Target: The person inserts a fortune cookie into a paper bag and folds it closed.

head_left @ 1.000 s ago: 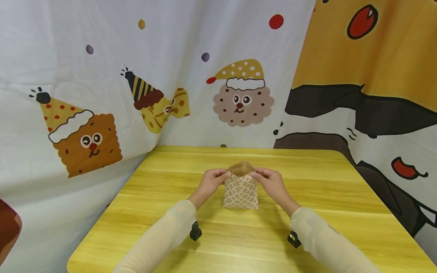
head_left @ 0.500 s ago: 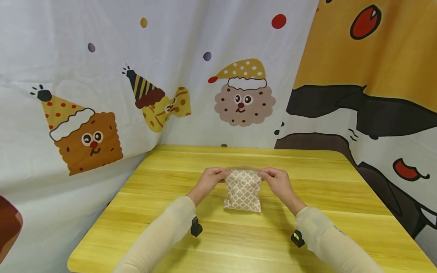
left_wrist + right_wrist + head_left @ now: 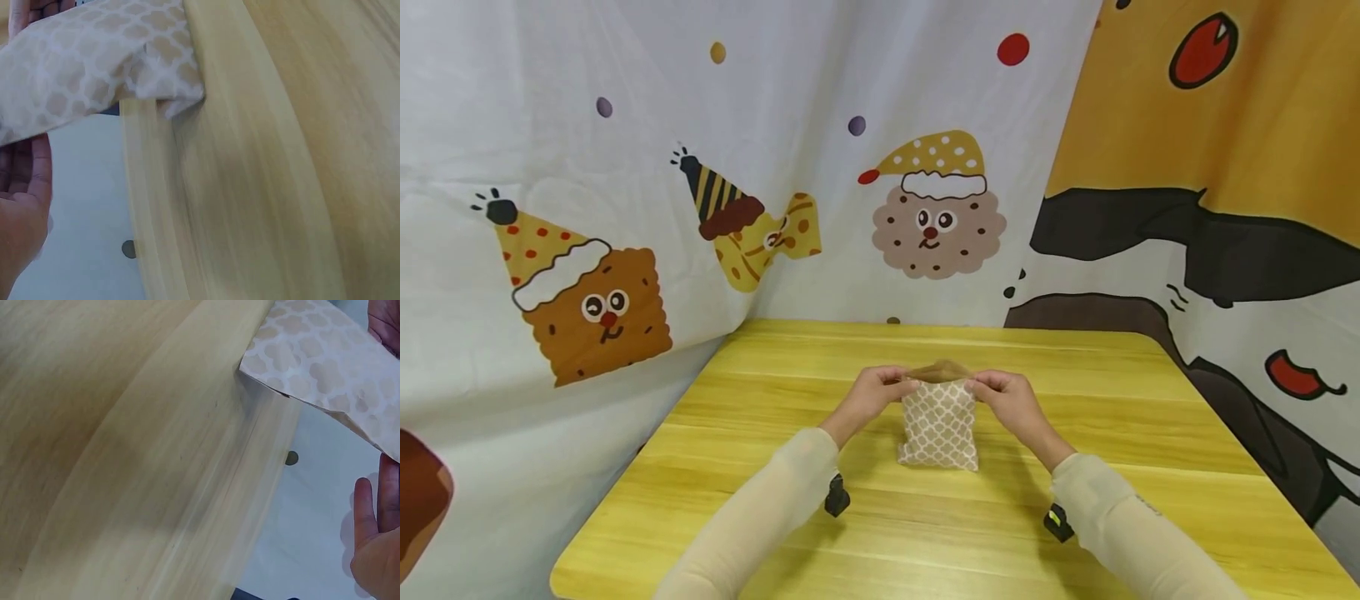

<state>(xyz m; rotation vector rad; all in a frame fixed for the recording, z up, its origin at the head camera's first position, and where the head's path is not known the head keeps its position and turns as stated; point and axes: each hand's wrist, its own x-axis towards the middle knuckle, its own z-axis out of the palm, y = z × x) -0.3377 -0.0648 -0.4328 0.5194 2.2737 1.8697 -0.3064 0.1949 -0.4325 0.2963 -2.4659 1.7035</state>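
Note:
A brown paper bag (image 3: 938,425) with a white lattice pattern stands upright on the table, its mouth partly spread at the top. My left hand (image 3: 880,392) pinches the upper left corner of the mouth between thumb and fingers. At the opposite corner, my right hand (image 3: 1006,396) pinches the rim the same way. The left wrist view shows the patterned side of the bag (image 3: 94,69) and its bottom corner on the wood. In the right wrist view, the bag (image 3: 325,369) slants up from the table towards the right hand (image 3: 378,550). The bag's inside is hidden.
The yellow wood-grain table (image 3: 760,400) runs back to a printed cloth curtain (image 3: 820,100) with cartoon treats. Black wrist cameras (image 3: 837,496) hang below both sleeves, close over the tabletop.
The bag's mouth, spread one second ago, was drawn flat half a second ago and now gapes again. The hands moved apart, then the left came slightly inward; the bag shifted slightly right.

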